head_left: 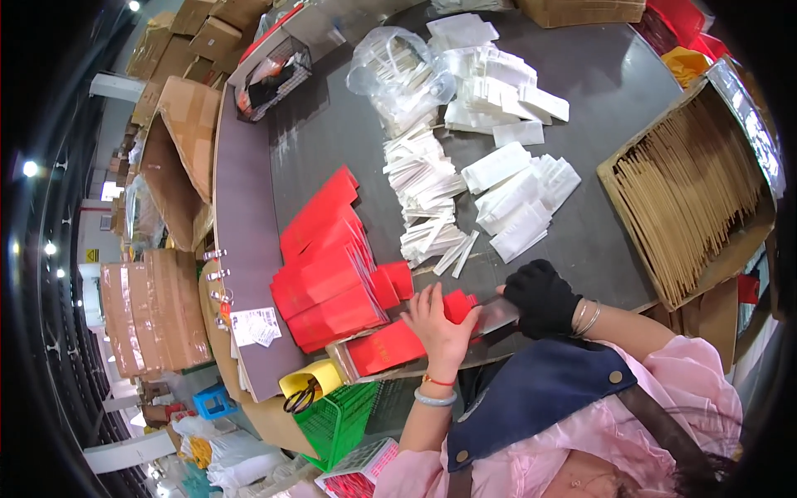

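My bare left hand (436,328), with a bracelet at the wrist, lies with fingers spread over a red paper envelope (386,349) near the table's front edge. The envelope's raised flap end (458,307) shows between my hands. My right hand (540,297), in a black fingerless glove, is curled at the far end of a translucent greyish flat piece (496,317), which looks like a plastic sleeve; its fingertips are partly hidden. A fanned pile of red envelopes (328,274) lies just beyond my left hand.
White paper slips (423,183) and white folded packets (523,199) lie on the dark table (324,124). A carton of upright brown card sheets (689,191) stands at right. A yellow holder with black scissors (311,380) and a green crate (340,415) sit at the front left.
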Tool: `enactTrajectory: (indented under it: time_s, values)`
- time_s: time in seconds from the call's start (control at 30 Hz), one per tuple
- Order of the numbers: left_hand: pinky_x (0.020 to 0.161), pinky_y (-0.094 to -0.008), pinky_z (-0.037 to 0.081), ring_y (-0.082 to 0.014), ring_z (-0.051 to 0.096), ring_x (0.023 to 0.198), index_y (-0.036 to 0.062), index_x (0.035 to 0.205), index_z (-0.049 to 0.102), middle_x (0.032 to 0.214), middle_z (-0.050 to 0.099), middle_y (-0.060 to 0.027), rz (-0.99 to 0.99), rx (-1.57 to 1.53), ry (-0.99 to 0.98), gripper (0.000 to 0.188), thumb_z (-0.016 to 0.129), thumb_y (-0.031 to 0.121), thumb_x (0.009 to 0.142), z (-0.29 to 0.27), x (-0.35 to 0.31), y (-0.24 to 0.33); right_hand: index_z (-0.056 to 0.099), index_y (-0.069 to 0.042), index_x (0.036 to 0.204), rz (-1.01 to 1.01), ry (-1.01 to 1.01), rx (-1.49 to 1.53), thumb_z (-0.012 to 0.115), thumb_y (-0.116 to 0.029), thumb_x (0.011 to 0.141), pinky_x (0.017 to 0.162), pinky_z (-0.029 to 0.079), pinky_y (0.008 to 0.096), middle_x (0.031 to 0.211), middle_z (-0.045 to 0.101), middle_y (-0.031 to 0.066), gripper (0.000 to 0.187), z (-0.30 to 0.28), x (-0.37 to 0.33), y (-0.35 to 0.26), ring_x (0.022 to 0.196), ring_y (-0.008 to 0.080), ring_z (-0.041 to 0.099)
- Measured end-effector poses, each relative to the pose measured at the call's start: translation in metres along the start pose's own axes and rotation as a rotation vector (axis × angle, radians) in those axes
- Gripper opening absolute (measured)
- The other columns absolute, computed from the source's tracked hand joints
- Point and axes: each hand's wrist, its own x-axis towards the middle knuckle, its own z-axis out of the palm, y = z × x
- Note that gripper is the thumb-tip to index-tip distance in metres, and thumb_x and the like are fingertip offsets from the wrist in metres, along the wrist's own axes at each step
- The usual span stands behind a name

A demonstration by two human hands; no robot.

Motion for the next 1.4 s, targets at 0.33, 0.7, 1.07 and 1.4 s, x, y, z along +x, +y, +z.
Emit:
enactTrajectory:
  time_s: [0.33,0.7,1.07,1.4]
  values:
    - [0.113,-0.0591,0.013,-0.0357,0.037,0.133,-0.0002,0.132,0.050,0.135,0.049,-0.0155,0.026,-0.231,0.018,0.084,0.084,0.042,0.067,0.012,-0.020,-0.025,0.058,-0.008,0.113,0.153,0.183,-0.055,0.079,-0.021,0.058,0.096,0.039,0.0441,0.110,0.057,0.0129,0.061,-0.071,-0.062,0.031,0.108,0.0339,0.053]
    - [0.116,-0.0528,0.012,-0.0334,0.037,0.136,-0.0019,0.132,0.051,0.137,0.050,-0.0154,-0.046,-0.257,0.010,0.083,0.085,0.038,0.067,0.009,-0.019,-0.021,0.058,-0.008,0.111,0.092,0.174,-0.036,0.074,-0.017,0.059,0.094,0.041,0.0440,0.104,0.058,0.0114,0.055,-0.077,-0.060,0.024,0.101,0.0322,0.055]
    - [0.094,-0.0472,0.039,-0.0349,0.054,0.107,0.0034,0.114,0.062,0.114,0.060,-0.0145,0.166,-0.166,0.040,0.044,0.075,0.024,0.077,0.011,0.049,-0.013,0.057,-0.010,0.125,-0.045,0.391,0.164,0.082,-0.035,0.064,0.098,0.041,0.0461,0.117,0.057,0.0153,0.070,-0.032,-0.031,0.026,0.111,0.0344,0.055]
    - [0.069,-0.0425,0.045,-0.0302,0.059,0.079,0.0088,0.080,0.063,0.080,0.062,-0.0089,0.274,-0.135,0.060,0.009,0.072,0.012,0.077,0.025,0.077,-0.008,0.058,-0.001,0.116,0.884,0.755,-0.449,0.064,-0.013,0.083,0.092,0.047,0.0394,0.107,0.063,0.0153,0.036,-0.087,-0.267,0.208,0.101,0.0338,0.061]
